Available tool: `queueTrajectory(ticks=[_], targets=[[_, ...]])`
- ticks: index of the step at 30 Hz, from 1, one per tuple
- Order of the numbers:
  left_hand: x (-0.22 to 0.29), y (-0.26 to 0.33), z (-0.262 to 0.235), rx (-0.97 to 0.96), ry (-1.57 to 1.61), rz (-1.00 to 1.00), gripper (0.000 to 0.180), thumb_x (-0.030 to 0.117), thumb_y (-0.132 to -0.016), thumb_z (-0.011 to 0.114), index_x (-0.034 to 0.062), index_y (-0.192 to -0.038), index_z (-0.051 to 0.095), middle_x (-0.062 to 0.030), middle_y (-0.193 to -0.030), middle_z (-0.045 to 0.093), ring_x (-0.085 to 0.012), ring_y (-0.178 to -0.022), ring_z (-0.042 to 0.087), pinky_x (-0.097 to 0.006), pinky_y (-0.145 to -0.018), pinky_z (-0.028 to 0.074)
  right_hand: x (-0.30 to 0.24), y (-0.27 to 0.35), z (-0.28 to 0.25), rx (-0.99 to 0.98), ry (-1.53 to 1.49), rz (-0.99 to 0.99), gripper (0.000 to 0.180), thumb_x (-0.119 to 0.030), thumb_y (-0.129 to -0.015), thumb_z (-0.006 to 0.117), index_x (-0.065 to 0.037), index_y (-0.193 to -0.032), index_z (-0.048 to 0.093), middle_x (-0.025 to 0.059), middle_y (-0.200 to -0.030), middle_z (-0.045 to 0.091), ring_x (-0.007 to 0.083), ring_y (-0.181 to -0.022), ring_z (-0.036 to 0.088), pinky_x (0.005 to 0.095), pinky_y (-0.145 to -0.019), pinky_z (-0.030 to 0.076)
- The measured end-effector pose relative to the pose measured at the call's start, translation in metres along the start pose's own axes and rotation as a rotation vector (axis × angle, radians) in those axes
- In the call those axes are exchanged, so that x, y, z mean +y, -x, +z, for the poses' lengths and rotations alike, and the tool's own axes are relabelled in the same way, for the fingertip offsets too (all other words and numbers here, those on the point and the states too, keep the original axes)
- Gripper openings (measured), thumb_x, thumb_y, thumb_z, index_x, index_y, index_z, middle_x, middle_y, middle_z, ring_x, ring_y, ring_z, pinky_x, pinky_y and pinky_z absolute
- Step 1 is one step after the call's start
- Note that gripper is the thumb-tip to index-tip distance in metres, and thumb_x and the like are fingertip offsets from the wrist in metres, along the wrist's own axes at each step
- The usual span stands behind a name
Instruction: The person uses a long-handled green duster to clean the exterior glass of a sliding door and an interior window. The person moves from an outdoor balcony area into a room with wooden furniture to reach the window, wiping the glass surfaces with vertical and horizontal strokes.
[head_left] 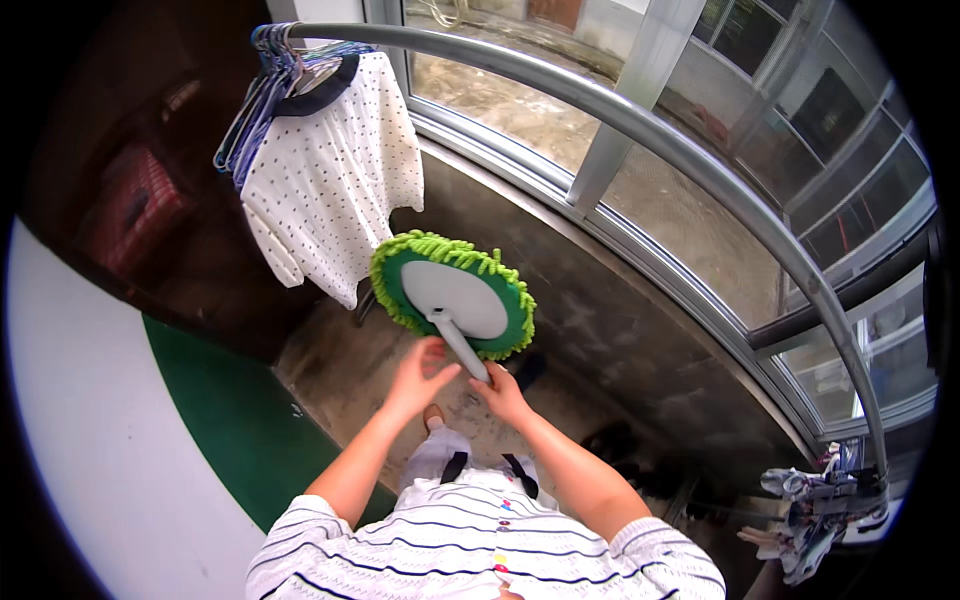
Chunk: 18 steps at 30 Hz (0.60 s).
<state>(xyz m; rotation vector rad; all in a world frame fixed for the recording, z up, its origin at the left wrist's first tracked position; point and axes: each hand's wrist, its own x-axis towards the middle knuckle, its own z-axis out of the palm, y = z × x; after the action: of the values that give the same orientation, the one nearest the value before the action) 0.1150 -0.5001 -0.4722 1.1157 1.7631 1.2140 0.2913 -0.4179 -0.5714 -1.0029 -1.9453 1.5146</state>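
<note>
A mop head (455, 298) with bright green chenille fringe, a green pad and an oval grey plate is held up in front of me. Its short grey handle (463, 348) slants down toward me from the plate. My right hand (500, 392) is closed around the lower end of that handle. Just left of the handle, my left hand (420, 382) has its fingers apart and slightly blurred, with nothing seen in it. The mop head's fringe overlaps the lower edge of a hanging dotted white top (340, 165).
A curved metal rail (640, 115) runs overhead, with hangers (262, 120) bunched at its left end. Windows and a dark low wall (610, 330) line the right. Clothes (815, 510) hang at lower right. A green and white surface (225, 415) stands left.
</note>
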Motion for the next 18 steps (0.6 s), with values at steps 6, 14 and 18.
queueTrajectory(ticks=[6, 14, 18], targets=[[-0.013, -0.047, -0.037, 0.122, 0.238, 0.046, 0.057, 0.011, -0.077, 0.075, -0.0009, -0.120, 0.038, -0.0155, -0.111, 0.057, -0.0223, -0.099, 0.061, -0.032, -0.074, 0.055, -0.022, -0.060, 0.057, -0.082, -0.169, 0.000, 0.039, -0.017, -0.087, 0.067, 0.001, -0.118, 0.054, 0.0069, -0.089, 0.057, 0.0101, -0.073, 0.051, 0.0267, -0.064, 0.044], [-0.034, -0.094, -0.041, 0.174, 0.169, 0.087, 0.041, 0.012, -0.084, 0.068, -0.0026, -0.114, 0.044, -0.0137, -0.100, 0.063, -0.0199, -0.091, 0.064, -0.030, -0.068, 0.055, -0.008, -0.108, 0.033, -0.138, 0.406, -0.165, 0.048, -0.023, -0.078, 0.067, -0.009, -0.123, 0.057, 0.0213, -0.113, 0.059, 0.0357, -0.101, 0.059, 0.0417, -0.083, 0.048], [-0.050, -0.117, -0.042, 0.184, 0.125, 0.092, 0.036, 0.011, -0.085, 0.067, -0.0036, -0.111, 0.046, -0.0153, -0.097, 0.066, -0.0224, -0.091, 0.066, -0.031, -0.070, 0.055, -0.122, -0.092, -0.058, -0.314, 0.498, 0.013, 0.042, -0.021, -0.082, 0.066, -0.005, -0.120, 0.057, 0.0174, -0.111, 0.060, 0.0321, -0.102, 0.059, 0.0392, -0.086, 0.048]])
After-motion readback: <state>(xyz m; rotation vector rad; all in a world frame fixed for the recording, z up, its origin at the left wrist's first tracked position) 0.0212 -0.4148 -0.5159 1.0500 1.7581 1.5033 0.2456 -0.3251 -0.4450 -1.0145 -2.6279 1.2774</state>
